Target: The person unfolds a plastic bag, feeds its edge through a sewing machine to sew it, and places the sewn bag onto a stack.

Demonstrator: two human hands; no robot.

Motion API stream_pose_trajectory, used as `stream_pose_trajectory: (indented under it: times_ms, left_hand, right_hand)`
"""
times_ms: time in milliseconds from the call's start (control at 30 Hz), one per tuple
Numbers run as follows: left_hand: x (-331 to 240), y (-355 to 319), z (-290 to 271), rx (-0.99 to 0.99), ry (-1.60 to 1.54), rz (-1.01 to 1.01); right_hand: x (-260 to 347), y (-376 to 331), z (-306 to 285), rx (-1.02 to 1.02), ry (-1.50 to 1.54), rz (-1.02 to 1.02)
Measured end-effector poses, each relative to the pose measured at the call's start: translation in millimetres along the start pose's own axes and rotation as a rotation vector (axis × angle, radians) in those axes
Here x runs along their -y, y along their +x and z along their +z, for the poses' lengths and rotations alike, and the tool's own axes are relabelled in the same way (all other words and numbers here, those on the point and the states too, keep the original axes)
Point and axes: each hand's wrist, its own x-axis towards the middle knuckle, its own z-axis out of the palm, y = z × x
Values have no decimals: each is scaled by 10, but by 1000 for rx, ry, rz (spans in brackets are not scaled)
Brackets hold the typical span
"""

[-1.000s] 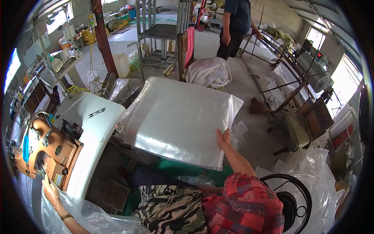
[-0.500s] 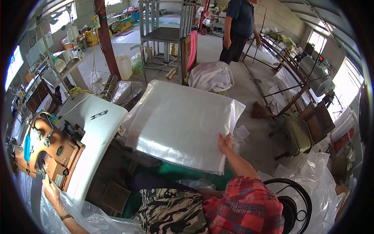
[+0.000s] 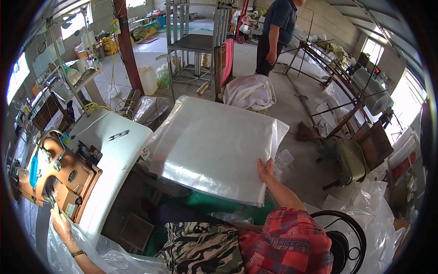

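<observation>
My left hand (image 3: 61, 225) is at the needle area of an orange-brown sewing machine (image 3: 75, 180) at the left. Its fingers pinch the edge of a clear plastic sheet (image 3: 93, 244), which hangs down below the wrist. My right hand (image 3: 265, 171) grips the right edge of a flat stack of whitish translucent plastic sheets (image 3: 214, 144) in front of me. How many sheets its fingers take in is hidden. A pair of small thread snips (image 3: 119, 135) lies on the white machine table (image 3: 107, 157).
Crumpled clear plastic (image 3: 365, 214) lies at the lower right, beside a black curved chair back (image 3: 358, 223). A white cloth bundle (image 3: 250, 92) and a metal rack (image 3: 194, 43) stand beyond the stack. Another person (image 3: 276, 32) stands at the far side, near a long metal frame (image 3: 331, 73).
The view has shifted slightly. The other person's arm and stance have changed. Both my hands keep nearly the same places, at the machine and on the stack's edge.
</observation>
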Motion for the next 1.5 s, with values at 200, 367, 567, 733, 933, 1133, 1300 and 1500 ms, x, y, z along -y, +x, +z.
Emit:
stream_pose_trajectory:
  times_ms: [200,367,567,733,933,1133,1300,1500]
  left_hand:
    - [-68,19,-36,24,-53,-19]
    - [9,-2,-8,25,-23,-20]
    - [-4,21,7,1,-53,-10]
    - [-1,37,25,-44,-51,39]
    - [-110,2,-87,59,1,-62]
    - [-224,6,-124,-11,-94,26]
    - [-370,-49,-228,-127,-63,54]
    - [-499,-46,-342,-33,-37,-78]
  right_hand:
    - [-114,120,40,37,-14,4]
    - [8,10,-44,55,-22,30]
    - [10,-43,-47,53,-6,14]
    - [-34,39,-46,72,-2,35]
    - [94,-71,-61,20,-34,-3]
    - [-43,10,-21,7,20,-10]
    - [-3,-59,-65,14,-2,-81]
    - [65,-84,-61,51,17,-18]
